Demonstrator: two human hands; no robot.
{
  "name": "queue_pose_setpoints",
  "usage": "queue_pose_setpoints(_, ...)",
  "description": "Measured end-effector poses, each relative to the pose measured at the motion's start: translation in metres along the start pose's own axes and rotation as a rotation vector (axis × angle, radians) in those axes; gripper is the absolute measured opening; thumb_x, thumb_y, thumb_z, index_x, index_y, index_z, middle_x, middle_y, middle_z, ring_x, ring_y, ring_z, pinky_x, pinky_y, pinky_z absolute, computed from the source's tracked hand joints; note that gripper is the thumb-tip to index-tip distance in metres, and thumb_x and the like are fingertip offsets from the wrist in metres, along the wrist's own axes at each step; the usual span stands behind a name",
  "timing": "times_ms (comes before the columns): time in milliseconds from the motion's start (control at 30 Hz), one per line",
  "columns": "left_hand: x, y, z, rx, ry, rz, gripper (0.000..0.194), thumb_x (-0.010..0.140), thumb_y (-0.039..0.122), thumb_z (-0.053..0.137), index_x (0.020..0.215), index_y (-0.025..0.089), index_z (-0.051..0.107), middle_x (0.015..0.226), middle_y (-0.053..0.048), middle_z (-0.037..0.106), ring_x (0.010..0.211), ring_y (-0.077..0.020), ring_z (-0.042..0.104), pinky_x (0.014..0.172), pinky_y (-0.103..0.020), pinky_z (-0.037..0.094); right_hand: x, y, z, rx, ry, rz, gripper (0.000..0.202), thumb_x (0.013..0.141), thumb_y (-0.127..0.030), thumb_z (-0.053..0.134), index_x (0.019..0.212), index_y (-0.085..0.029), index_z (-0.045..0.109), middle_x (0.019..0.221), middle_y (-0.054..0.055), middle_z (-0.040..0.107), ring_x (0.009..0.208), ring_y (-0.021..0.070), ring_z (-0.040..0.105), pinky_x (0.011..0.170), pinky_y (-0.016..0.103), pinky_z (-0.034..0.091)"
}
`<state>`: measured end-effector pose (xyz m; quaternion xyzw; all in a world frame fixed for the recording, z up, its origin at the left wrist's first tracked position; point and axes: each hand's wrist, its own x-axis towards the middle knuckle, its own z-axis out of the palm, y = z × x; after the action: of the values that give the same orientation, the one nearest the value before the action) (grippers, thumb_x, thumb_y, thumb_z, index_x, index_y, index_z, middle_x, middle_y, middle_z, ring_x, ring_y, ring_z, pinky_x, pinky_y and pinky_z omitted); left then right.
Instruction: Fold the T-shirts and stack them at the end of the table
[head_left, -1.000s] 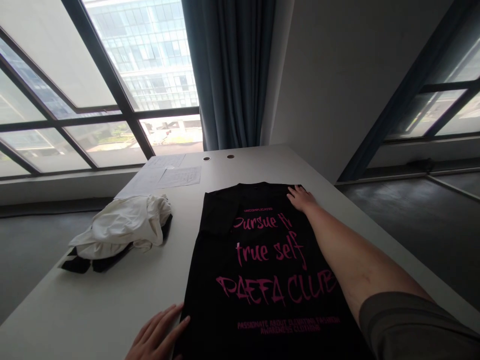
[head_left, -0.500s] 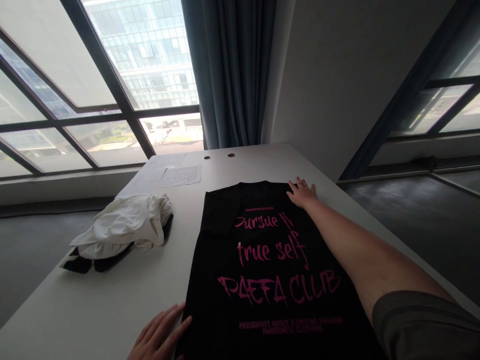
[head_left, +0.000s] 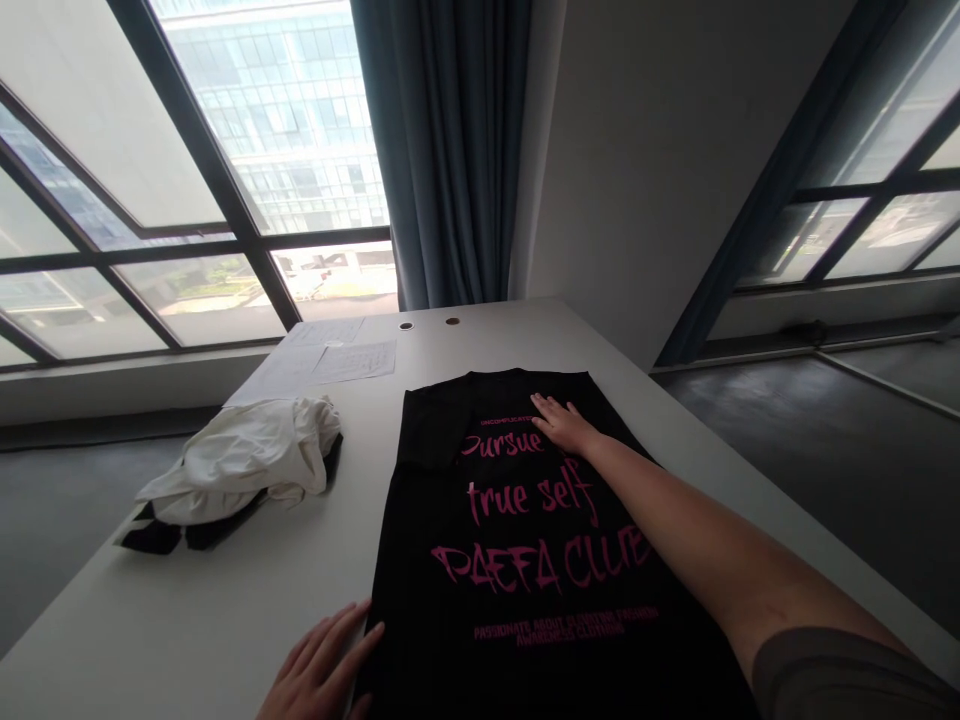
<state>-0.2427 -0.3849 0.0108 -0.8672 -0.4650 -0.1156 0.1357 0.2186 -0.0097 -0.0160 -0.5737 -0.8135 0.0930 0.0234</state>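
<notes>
Open tabletop point(head_left: 363, 500) between white cloth point(head_left: 251, 450) and black shirt point(head_left: 517, 530), left hand point(head_left: 322, 662) loose at shirt's edge, right hand point(head_left: 567, 425) flat

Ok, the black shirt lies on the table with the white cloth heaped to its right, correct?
Not quite: in the head view, the white cloth is heaped to the left of the black shirt, which does lie on the table.

- Wht tabletop point(head_left: 300, 570), w/ 2 rnd cable holes point(head_left: 406, 326) nr far edge
- Blk T-shirt point(head_left: 517, 540) w/ pink lettering, laid flat
- Crumpled wht garment point(head_left: 255, 450) w/ blk parts, L of T-shirt, apart from it
- Paper sheets point(head_left: 356, 360) w/ markings, flat, far L, just beyond garment
</notes>
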Motion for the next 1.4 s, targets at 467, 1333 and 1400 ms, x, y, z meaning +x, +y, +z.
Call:
queue_pose_setpoints(467,0.002,0.001,-0.002,-0.074,0.013,-0.035,0.062,0.094,0.028,0.058,0.154,0.037,0.048,0.152,-0.001,0.058,0.130,-0.0234,0.063,0.102,-0.034,0.058,-0.090,0.022,0.021,-0.150,0.216,0.237,0.072,0.102,-0.051,0.033,0.156,-0.004,0.043,0.163,0.023,0.036,0.151,0.0368,0.036,0.123,0.052,0.029)
queue_pose_setpoints(1333,0.001,0.002,0.000,-0.055,0.047,-0.032,0.059,0.094,0.032,0.059,0.152,0.035,0.050,0.151,-0.001,0.059,0.129,-0.0229,0.064,0.102,-0.033,0.059,-0.119,0.040,0.015,0.027,0.166,-0.133,0.064,0.102,-0.046,0.042,0.160,-0.021,0.040,0.166,0.010,0.035,0.155,0.0276,0.030,0.127,0.051,0.024)
queue_pose_setpoints(1400,0.001,0.004,-0.003,-0.065,0.041,-0.048,0.058,0.093,0.030,0.060,0.151,0.036,0.052,0.150,-0.001,0.059,0.129,-0.0227,0.063,0.103,-0.033,0.058,-0.118,0.040,0.016,-0.004,0.121,-0.117,0.070,0.102,-0.056,0.040,0.163,-0.022,0.034,0.169,0.010,0.027,0.157,0.0285,0.022,0.128,0.052,0.021)
